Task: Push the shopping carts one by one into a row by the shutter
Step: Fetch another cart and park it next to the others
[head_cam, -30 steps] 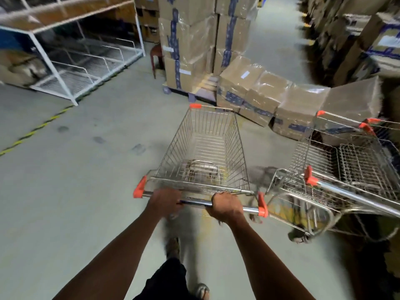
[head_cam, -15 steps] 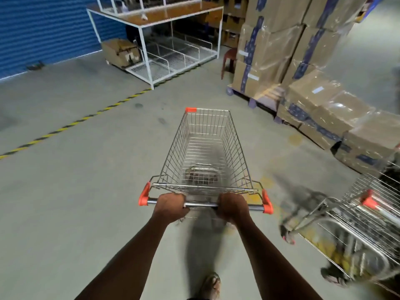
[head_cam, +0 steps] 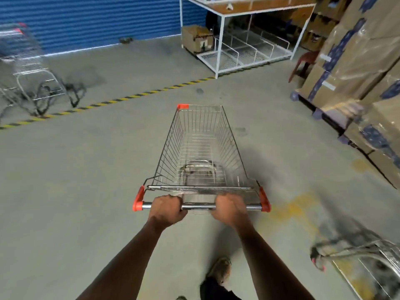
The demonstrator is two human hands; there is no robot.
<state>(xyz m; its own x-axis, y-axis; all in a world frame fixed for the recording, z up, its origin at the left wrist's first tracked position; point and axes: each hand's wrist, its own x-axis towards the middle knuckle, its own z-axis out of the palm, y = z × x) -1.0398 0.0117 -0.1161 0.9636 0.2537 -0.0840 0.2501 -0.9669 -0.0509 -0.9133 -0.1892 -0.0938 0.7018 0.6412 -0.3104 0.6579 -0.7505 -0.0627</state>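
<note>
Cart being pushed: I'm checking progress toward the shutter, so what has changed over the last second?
The cart has swung left, away from the boxes and toward the blue shutter. Carts by the shutter have come into view at far left; the waiting cart has slid to the lower right. Unchanged: left hand and right hand grip the handle; the basket is empty.

Open concrete floor (head_cam: 86, 169) ahead & to the left of the pushed cart (head_cam: 201, 152), up to the blue shutter (head_cam: 91, 20). Obstacles: parked carts (head_cam: 28, 68) far left by the shutter, white rack (head_cam: 244, 40) w/ a cardboard box (head_cam: 195, 37) ahead-right, wrapped carton stacks (head_cam: 357, 68) along the right, another cart (head_cam: 363, 267) close at lower right.
</note>
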